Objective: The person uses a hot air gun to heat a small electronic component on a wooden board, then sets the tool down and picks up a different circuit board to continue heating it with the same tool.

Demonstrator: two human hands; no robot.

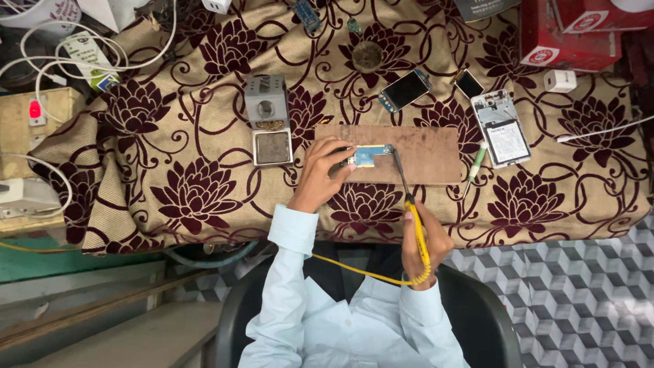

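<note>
My left hand (323,172) pins a small blue circuit board (368,156) onto a brown wooden board (422,153) lying on the flowered cloth. My right hand (424,244) grips a yellow-handled soldering iron (413,217). Its dark tip reaches up to the right end of the circuit board. A yellow cord runs from the iron's handle down across my lap.
A grey soldering iron stand (268,119) with a sponge tray sits left of the board. Two phones (405,89) and an opened phone (503,128) lie to the upper right, beside a green-tipped tool (477,162). Red boxes (569,31), a white charger (560,80) and white cables (61,54) ring the table.
</note>
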